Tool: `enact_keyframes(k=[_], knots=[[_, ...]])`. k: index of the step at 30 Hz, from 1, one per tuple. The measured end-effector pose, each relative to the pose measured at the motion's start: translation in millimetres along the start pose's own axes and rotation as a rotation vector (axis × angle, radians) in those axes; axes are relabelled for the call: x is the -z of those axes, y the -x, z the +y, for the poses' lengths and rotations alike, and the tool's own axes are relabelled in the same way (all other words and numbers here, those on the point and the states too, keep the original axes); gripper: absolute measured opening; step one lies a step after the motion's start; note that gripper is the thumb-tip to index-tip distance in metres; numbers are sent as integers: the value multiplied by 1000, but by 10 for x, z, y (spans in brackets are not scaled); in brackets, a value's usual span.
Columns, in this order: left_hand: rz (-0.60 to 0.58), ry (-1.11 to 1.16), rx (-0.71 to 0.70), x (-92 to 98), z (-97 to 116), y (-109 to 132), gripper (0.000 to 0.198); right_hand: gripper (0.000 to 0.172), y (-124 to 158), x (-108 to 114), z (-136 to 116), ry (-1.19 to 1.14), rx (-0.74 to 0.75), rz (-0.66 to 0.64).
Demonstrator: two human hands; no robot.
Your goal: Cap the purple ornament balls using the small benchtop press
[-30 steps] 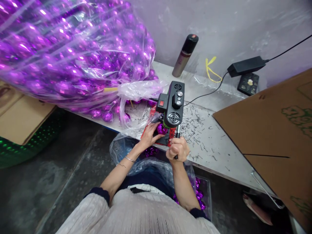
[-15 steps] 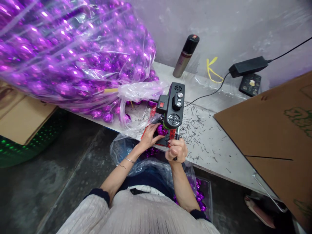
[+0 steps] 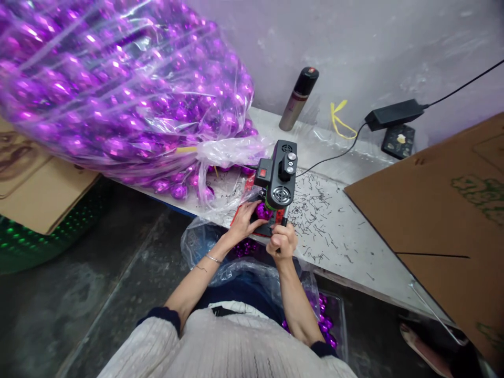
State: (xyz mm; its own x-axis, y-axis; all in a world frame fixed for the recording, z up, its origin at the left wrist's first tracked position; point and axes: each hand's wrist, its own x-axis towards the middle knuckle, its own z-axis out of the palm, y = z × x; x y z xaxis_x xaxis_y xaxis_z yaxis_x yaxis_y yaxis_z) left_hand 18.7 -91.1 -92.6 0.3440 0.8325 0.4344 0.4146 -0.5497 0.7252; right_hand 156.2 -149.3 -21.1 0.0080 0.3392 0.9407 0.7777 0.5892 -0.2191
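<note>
Just under the black machine (image 3: 279, 174), left fingers (image 3: 252, 210) pinch the purple ball (image 3: 261, 211); right fingers (image 3: 280, 240) clench its lever.

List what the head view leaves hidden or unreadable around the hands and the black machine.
- Purple ball: mostly covered by the black machine and the left hand.
- Lever: its grip is hidden inside the right hand.
- Machine's buttons: markings too small to read.
- Cardboard box: green print cut off by the right edge.
- Balls in the lap bag: blurred by plastic.
</note>
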Motion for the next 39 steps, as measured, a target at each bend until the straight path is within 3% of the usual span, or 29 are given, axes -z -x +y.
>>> enact_keyframes(k=[7, 10, 13, 15, 18, 20, 22, 24, 27, 29, 31, 32, 35, 39], knots=[[32, 6, -6, 31, 91, -6, 65, 28, -535, 115, -200, -16, -243, 72], [94, -13, -69, 118, 254, 207, 65, 27, -684, 170, -238, -14, -254, 40], [105, -27, -158, 205, 371, 605, 66, 26, -647, 195, -234, -26, -209, 9], [31, -35, -178, 228, 367, 902, 66, 26, -577, 197, -224, -24, -181, 2], [-173, -138, -102, 214, 268, 1258, 62, 25, -501, 195, -210, -23, -160, -15], [-275, -214, -72, 205, 216, 1370, 60, 25, -487, 199, -203, -28, -158, -28], [-296, -219, -104, 226, 217, 1342, 54, 25, -488, 205, -200, -33, -159, -33], [-232, -153, -184, 290, 260, 1144, 40, 25, -489, 209, -200, -40, -156, -37], [-3, -120, -279, 452, 279, 528, 30, 25, -483, 204, -203, -38, -162, -33], [169, -229, -165, 567, 197, -22, 29, 26, -479, 199, -203, -38, -167, -25], [233, -386, 21, 652, 51, -568, 31, 26, -481, 195, -201, -40, -161, -21], [234, -454, 119, 677, -31, -808, 32, 26, -483, 195, -200, -40, -155, -22], [87, -552, 297, 679, -234, -1317, 32, 26, -493, 195, -201, -28, -140, -33], [-22, -520, 391, 653, -319, -1539, 24, 26, -497, 191, -209, -26, -139, -24]])
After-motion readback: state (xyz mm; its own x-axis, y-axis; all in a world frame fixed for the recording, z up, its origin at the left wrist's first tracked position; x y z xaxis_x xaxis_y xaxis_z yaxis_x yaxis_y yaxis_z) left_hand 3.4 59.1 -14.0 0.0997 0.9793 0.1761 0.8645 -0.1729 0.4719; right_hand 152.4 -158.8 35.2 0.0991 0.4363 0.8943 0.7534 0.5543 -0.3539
